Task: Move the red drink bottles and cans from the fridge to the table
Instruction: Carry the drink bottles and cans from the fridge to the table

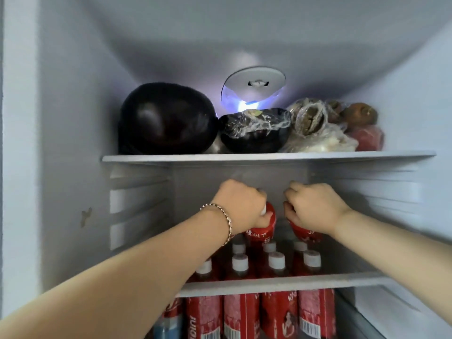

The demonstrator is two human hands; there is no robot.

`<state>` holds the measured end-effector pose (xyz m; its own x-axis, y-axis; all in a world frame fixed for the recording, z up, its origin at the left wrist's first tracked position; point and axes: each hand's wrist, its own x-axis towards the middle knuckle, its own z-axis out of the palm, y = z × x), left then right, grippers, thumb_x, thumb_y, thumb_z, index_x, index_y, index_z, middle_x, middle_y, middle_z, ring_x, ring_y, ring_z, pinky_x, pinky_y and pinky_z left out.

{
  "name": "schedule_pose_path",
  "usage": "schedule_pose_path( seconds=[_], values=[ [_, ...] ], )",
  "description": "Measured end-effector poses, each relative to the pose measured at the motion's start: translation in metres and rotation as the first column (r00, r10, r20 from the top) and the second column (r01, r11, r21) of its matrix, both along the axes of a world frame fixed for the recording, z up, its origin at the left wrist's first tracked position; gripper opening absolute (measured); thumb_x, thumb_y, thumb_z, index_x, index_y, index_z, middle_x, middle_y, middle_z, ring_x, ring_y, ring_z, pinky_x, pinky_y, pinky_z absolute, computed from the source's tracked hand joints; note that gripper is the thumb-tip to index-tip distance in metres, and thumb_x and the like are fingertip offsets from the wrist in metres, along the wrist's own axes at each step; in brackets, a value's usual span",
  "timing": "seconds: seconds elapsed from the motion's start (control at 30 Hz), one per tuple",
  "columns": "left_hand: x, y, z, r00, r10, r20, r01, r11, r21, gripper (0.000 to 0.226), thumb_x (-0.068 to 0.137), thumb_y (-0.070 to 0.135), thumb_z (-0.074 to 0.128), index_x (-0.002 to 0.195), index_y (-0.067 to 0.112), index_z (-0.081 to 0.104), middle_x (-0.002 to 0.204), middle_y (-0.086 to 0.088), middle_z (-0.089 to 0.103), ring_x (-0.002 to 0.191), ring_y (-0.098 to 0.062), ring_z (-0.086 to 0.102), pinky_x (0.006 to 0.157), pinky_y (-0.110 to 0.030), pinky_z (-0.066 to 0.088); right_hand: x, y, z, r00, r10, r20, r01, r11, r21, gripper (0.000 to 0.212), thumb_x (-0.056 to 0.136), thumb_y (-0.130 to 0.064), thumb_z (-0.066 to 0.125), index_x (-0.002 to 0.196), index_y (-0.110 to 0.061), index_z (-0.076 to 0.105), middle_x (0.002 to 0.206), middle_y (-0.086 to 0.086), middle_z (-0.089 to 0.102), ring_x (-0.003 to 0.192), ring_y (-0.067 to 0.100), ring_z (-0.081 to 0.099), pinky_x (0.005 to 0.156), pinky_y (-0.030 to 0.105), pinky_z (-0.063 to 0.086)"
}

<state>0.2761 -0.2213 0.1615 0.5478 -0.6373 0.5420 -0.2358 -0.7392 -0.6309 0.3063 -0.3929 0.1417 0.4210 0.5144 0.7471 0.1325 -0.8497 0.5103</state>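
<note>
Head view, inside the fridge (61, 118). Left hand (241, 204) clamped round the neck of a red bottle (263, 227), right hand (315, 207) clamped on another red bottle (305, 234), both at the back. White-capped red bottles (241, 267) crowded in front, between the forearms. Dark eggplant (167, 118) and wrapped food (310, 124) on the shelf (269, 157) just overhead.

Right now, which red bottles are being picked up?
The two at the back: the left hand grips one red bottle, the right hand grips the other. Both are lifted above the white-capped bottles standing untouched in front.
</note>
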Motion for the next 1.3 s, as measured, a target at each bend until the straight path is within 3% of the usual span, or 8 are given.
schedule_pose_path(
  seconds=[0.3, 0.47, 0.7, 0.8, 0.93, 1.1, 1.2, 1.3],
  values=[
    [-0.072, -0.004, 0.004, 0.996, 0.083, 0.033, -0.084, 0.996, 0.038, 0.042, 0.096, 0.047, 0.032, 0.105, 0.010, 0.050, 0.097, -0.003, 0.066, 0.086, -0.026, 0.063, 0.048, -0.022, 0.017, -0.069, 0.013, 0.004, 0.995, 0.103, -0.004, -0.103, 0.995, 0.018, 0.030, 0.038, -0.017, 0.086, 0.046, -0.011, 0.058, 0.049, 0.003, 0.052, 0.029, 0.025, 0.049, 0.033, 0.016, 0.026],
    [-0.130, 0.005, -0.008, 0.978, 0.203, 0.040, -0.198, 0.976, -0.090, 0.034, 0.095, 0.048, 0.032, 0.087, 0.014, 0.036, 0.089, 0.000, 0.063, 0.085, -0.027, 0.063, 0.048, -0.024, 0.021, -0.113, 0.026, 0.005, 0.967, 0.254, -0.007, -0.253, 0.966, 0.060, 0.034, 0.037, -0.011, 0.085, 0.043, -0.009, 0.051, 0.047, 0.005, 0.050, 0.030, 0.027, 0.048, 0.051, 0.010, 0.001],
    [-0.222, 0.033, -0.034, 0.900, 0.436, -0.017, -0.428, 0.875, -0.226, 0.041, 0.092, 0.054, 0.033, 0.079, 0.015, 0.039, 0.063, 0.005, 0.043, 0.062, -0.021, 0.046, 0.059, -0.027, 0.031, -0.169, 0.082, 0.007, 0.839, 0.544, -0.017, -0.543, 0.839, 0.032, 0.024, 0.042, -0.010, 0.071, 0.039, -0.010, 0.047, 0.042, 0.002, 0.045, 0.024, 0.025, 0.038, 0.057, 0.008, -0.001],
    [-0.270, 0.057, -0.046, 0.804, 0.577, -0.141, -0.592, 0.760, -0.267, 0.043, 0.090, 0.056, 0.035, 0.075, 0.017, 0.044, 0.057, 0.004, 0.038, 0.062, -0.021, 0.044, 0.059, -0.027, 0.031, -0.208, 0.119, -0.003, 0.796, 0.596, -0.101, -0.601, 0.799, -0.017, 0.017, 0.060, -0.010, 0.072, 0.055, -0.010, 0.056, 0.060, 0.005, 0.058, 0.042, 0.028, 0.050, 0.046, 0.017, 0.006],
    [-0.346, 0.097, -0.074, 0.628, 0.735, -0.257, -0.777, 0.570, -0.267, 0.045, 0.089, 0.055, 0.035, 0.068, 0.016, 0.042, 0.059, 0.004, 0.037, 0.068, -0.022, 0.047, 0.064, -0.027, 0.034, -0.261, 0.171, -0.037, 0.669, 0.659, -0.343, -0.707, 0.707, -0.020, 0.020, 0.088, -0.020, 0.047, 0.096, -0.011, 0.062, 0.103, 0.005, 0.062, 0.093, 0.031, 0.062, 0.065, 0.028, 0.029],
    [-0.483, 0.136, -0.126, 0.347, 0.865, -0.363, -0.936, 0.293, -0.197, 0.039, 0.089, 0.051, 0.035, 0.079, 0.017, 0.054, 0.073, 0.001, 0.055, 0.077, -0.021, 0.058, 0.067, -0.027, 0.038, -0.374, 0.237, -0.081, 0.483, 0.761, -0.432, -0.865, 0.491, -0.103, 0.017, 0.063, -0.022, 0.074, 0.062, -0.008, 0.063, 0.066, 0.007, 0.064, 0.055, 0.030, 0.064, 0.046, 0.021, 0.025],
    [-0.571, 0.148, -0.156, 0.177, 0.881, -0.438, -0.981, 0.120, -0.154, 0.040, 0.088, 0.050, 0.036, 0.079, 0.017, 0.056, 0.089, -0.002, 0.067, 0.084, -0.022, 0.063, 0.068, -0.029, 0.040, -0.451, 0.268, -0.110, 0.319, 0.784, -0.532, -0.945, 0.306, -0.115, 0.025, 0.088, -0.028, 0.048, 0.095, -0.009, 0.063, 0.100, 0.008, 0.066, 0.091, 0.031, 0.065, 0.071, 0.032, 0.043],
    [-0.667, 0.152, -0.184, 0.031, 0.880, -0.475, -0.995, -0.019, -0.100, 0.047, 0.088, 0.052, 0.035, 0.083, 0.014, 0.062, 0.090, -0.004, 0.069, 0.083, -0.023, 0.065, 0.061, -0.027, 0.036, -0.543, 0.291, -0.136, 0.227, 0.773, -0.593, -0.974, 0.195, -0.120, 0.033, 0.095, -0.032, 0.039, 0.105, -0.010, 0.061, 0.108, 0.007, 0.066, 0.098, 0.028, 0.064, 0.078, 0.031, 0.047]
  ],
)
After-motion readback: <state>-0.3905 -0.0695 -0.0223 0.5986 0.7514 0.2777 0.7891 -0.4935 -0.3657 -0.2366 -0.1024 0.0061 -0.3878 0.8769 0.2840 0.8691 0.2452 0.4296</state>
